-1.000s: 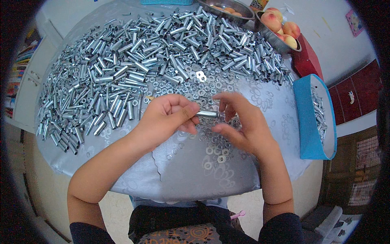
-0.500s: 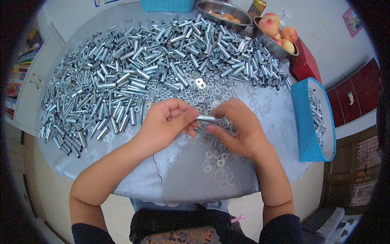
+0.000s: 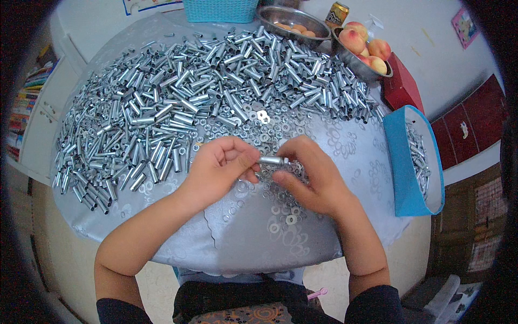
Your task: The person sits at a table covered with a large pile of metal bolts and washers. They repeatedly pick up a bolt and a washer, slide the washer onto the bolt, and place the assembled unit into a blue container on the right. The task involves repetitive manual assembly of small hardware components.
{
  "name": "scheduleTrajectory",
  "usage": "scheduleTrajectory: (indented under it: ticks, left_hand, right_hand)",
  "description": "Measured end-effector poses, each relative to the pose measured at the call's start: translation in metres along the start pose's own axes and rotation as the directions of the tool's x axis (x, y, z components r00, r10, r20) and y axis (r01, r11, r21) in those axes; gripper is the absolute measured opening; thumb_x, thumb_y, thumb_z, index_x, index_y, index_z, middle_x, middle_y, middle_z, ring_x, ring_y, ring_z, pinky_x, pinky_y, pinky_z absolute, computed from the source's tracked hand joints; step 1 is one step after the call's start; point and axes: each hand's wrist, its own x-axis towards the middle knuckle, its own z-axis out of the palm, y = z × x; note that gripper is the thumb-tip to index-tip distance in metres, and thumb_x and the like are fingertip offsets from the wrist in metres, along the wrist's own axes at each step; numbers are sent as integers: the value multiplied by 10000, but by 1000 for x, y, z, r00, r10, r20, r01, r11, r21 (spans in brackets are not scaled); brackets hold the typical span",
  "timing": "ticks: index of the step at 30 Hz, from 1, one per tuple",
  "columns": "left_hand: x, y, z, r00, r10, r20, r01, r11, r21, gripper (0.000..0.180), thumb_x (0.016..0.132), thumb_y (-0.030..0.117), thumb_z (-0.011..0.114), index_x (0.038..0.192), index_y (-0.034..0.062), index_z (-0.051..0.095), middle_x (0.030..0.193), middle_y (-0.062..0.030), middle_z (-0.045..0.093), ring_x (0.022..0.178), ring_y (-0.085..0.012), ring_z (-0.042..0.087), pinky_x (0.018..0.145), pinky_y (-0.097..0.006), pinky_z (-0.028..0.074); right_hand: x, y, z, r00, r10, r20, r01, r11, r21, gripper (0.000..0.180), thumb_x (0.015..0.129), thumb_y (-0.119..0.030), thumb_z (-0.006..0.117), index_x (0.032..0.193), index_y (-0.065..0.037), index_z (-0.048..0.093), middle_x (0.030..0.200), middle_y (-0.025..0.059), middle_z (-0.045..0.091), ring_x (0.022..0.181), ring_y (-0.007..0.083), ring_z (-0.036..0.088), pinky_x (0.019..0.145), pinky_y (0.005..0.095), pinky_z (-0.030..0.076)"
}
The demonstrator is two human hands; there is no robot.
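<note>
A shiny sleeve anchor bolt (image 3: 271, 160), a metal tube with what looks like a nut at its right end, lies level above the table. My left hand (image 3: 218, 166) pinches its left end between thumb and fingers. Around the right end curves my right hand (image 3: 313, 175), its thumb and forefinger apart; the forefinger is close to the nut, but contact is unclear. Beneath and beyond my hands are scattered loose washers and nuts (image 3: 265, 128). A big heap of metal sleeves (image 3: 162, 108) spreads over the far and left parts of the table.
A blue fabric bin (image 3: 402, 162) holding metal parts stands at the right edge of the cloth-covered table (image 3: 253, 245). At the back are a blue basket (image 3: 220, 12), a steel bowl (image 3: 264, 16) of eggs, a bowl of peaches (image 3: 350, 59), a can (image 3: 337, 14) and a red box (image 3: 402, 83).
My right hand, blurred earlier, is now sharper, and the nut end of the bolt shows more plainly between its fingers. My left hand keeps its pinch. The view has shifted slightly.
</note>
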Motion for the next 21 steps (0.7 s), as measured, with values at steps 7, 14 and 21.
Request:
scheduleTrajectory:
  ticks: [7,14,21]
  left_hand:
    - [-3,2,6,999,35,-25,-34,997,65,140,850,81,533,919,-41,525,784,-102,603,665,-134,593,625,-233,487]
    - [-5,3,8,996,78,-34,-76,996,48,132,843,73,543,913,-38,530,776,-100,606,645,-130,589,600,-217,471]
    - [-3,4,2,994,84,-66,-82,996,25,123,840,61,544,911,-39,534,783,-105,606,642,-127,587,599,-216,472]
  right_hand:
    - [-5,-2,-1,977,197,79,-210,950,230,169,820,-204,537,795,-37,527,734,153,499,640,320,492,606,413,397]
    - [-7,4,-3,981,150,124,-157,986,55,189,815,-226,554,841,-41,532,773,128,524,680,296,518,582,359,415]
    - [-3,-4,-4,965,196,176,-213,974,84,240,802,-233,577,912,-27,520,810,130,527,692,291,523,601,340,423]
